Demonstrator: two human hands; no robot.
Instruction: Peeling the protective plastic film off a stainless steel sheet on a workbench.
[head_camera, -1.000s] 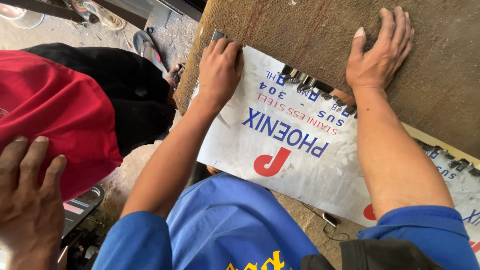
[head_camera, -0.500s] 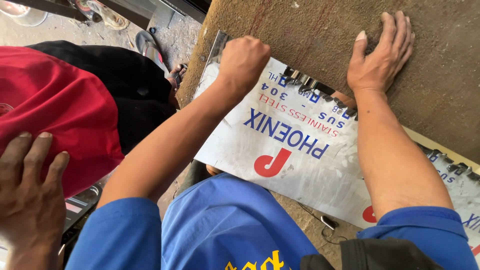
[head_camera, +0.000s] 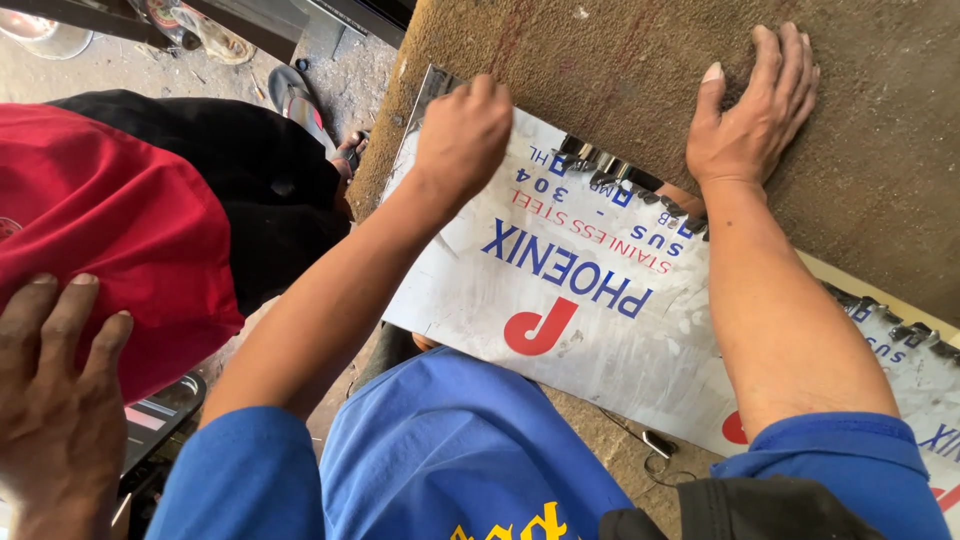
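The left hand (head_camera: 463, 132) is closed into a fist at the upper left corner of a metal sheet (head_camera: 560, 300), its knuckles toward the camera; the fingers are curled tight over the sheet's edge, though what lies inside the fist cannot be made out. The right hand (head_camera: 752, 112) lies flat and open, fingers spread, palm down on the brown bench (head_camera: 620, 60) just beyond the sheet's far edge; it grips nothing.

The sheet is covered in a white protective film carrying blue and red lettering and a red emblem (film scuffed and dirty in places). It lies tilted across the near edge of the bench, running from upper left to lower right, and passes under the right forearm. Along its far edge the film stops short and a strip of bright, mirror-like metal (head_camera: 610, 168) is exposed.

Both arms wear blue sleeves (head_camera: 240, 480). At lower left a third hand (head_camera: 55, 400), belonging to another person, rests open beside a red cloth (head_camera: 110, 220). A sandalled foot (head_camera: 300, 100) shows on the concrete floor (head_camera: 110, 70) at upper left.
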